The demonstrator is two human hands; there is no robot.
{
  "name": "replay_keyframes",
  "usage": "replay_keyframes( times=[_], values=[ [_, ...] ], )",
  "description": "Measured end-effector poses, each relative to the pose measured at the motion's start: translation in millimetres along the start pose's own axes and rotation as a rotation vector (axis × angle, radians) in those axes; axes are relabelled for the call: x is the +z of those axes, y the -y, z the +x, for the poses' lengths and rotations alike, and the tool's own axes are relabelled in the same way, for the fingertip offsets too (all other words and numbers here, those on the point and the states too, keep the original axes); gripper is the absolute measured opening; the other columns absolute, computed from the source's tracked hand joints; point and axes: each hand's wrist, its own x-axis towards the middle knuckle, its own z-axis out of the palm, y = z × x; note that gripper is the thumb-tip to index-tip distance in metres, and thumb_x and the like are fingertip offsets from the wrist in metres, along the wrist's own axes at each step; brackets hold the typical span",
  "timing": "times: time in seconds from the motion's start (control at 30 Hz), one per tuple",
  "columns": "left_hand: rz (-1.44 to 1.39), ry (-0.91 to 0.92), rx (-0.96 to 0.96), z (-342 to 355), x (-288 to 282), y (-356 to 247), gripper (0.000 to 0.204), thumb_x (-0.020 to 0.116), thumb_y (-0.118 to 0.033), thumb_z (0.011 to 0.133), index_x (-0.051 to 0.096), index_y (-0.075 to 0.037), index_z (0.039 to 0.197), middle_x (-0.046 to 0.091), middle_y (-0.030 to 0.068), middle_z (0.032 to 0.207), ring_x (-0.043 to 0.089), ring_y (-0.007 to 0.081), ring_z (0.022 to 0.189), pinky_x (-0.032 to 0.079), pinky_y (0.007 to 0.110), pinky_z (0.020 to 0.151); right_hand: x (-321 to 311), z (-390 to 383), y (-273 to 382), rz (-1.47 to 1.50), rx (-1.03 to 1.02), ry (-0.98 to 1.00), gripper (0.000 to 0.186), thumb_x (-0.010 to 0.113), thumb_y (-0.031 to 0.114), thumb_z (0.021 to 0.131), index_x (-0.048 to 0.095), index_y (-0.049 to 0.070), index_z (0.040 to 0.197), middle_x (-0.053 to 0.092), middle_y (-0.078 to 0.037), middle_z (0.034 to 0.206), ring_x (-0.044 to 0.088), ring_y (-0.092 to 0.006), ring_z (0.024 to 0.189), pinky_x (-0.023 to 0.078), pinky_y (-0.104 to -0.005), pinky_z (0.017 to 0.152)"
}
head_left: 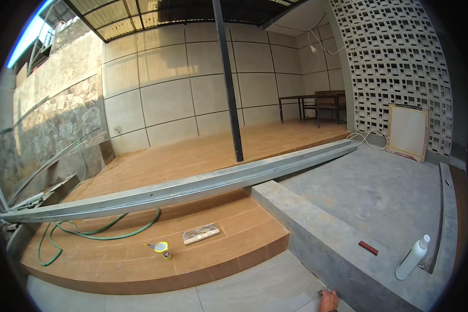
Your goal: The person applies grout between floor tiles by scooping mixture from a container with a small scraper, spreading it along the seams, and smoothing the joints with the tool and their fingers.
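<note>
My right hand [328, 300] comes in at the lower edge, right of the middle, low beside the side of a grey concrete ledge [317, 229]. Its fingers are curled together, and what they hold, if anything, is too small to make out. On the ledge lies a short dark-red bar [368, 247]. To the right of that stands a white bottle [412, 257] with a white cap. My left hand is out of view. Over on the brown tiled step [229, 249] are a small yellow-rimmed cup [161, 249] with a tool in it and a worn wooden block [201, 234].
A long metal beam [182, 191] spans the step and the ledge. Green hose [109, 236] curls on the left. A dark post [228, 83] rises from the raised tiled floor. A framed panel [407, 131] leans against the perforated block wall [395, 67]; a table [296, 99] stands farther back.
</note>
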Motion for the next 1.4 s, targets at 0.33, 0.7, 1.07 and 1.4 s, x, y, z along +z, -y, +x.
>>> replay_keyframes(
  times=[0.33,0.7,1.07,1.4],
  values=[
    [0.072,0.422,-0.637,-271,8,76,0.036,0.091,-0.025,0.08,0.067,-0.002,0.096,0.068,0.009,0.08,0.064,0.0234,0.075,0.055,0.038,0.073,-155,-598,-130,-0.471,0.239,0.848,0.025,0.064,0.006,0.083,0.074,0.006,0.106,0.074,-0.008,0.106,0.063,-0.03,0.093,0.052,-0.0451,0.078],
    [0.012,0.716,-1.032,-522,57,190,0.028,0.087,-0.004,0.08,0.063,-0.003,0.096,0.07,0.0078,0.086,0.067,0.0192,0.077,0.055,0.035,0.075,-33,-694,-329,-0.461,0.504,0.633,0.034,0.07,0.006,0.091,0.072,0.006,0.125,0.074,-0.015,0.111,0.066,-0.0355,0.106,0.054,-0.0449,0.091],
    [0.06,0.68,-1.028,-518,87,224,0.023,0.081,0.0,0.085,0.065,-0.003,0.1,0.07,0.0048,0.091,0.065,0.0144,0.082,0.053,0.031,0.078,9,-769,-310,-0.596,0.127,0.859,0.048,0.075,0.002,0.08,0.071,0.003,0.127,0.073,-0.008,0.126,0.063,-0.0266,0.1,0.051,-0.0398,0.086],
    [0.04,0.696,-1.048,-510,101,231,0.02,0.079,0.0,0.087,0.066,-0.003,0.103,0.071,0.0049,0.094,0.067,0.0142,0.086,0.055,0.031,0.08,-2,-722,-342,-0.515,0.433,0.672,0.03,0.071,0.005,0.088,0.072,0.005,0.117,0.074,-0.012,0.107,0.067,-0.0348,0.097,0.052,-0.0451,0.085]
  ],
)
